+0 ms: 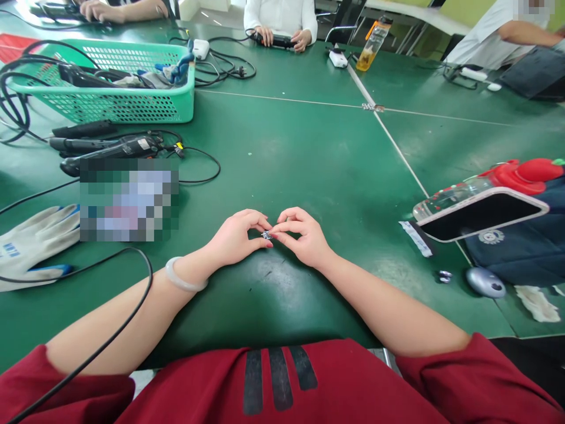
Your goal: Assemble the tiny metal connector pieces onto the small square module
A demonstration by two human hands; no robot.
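Tabletop [282, 153]: smooth, green, glossy under the light. Small piece [266, 235] at my fingertips: shiny, metallic-looking. Basket [132, 106]: perforated green plastic. Glove [37, 247]: pale knit-like cloth. Mouse [485, 282]: smooth, grey, glossy. My sleeve [477, 377]: matt red cloth.

Two hands [268, 237] pinching a small metallic piece [266, 235] (details blurred), green table [282, 159] beneath
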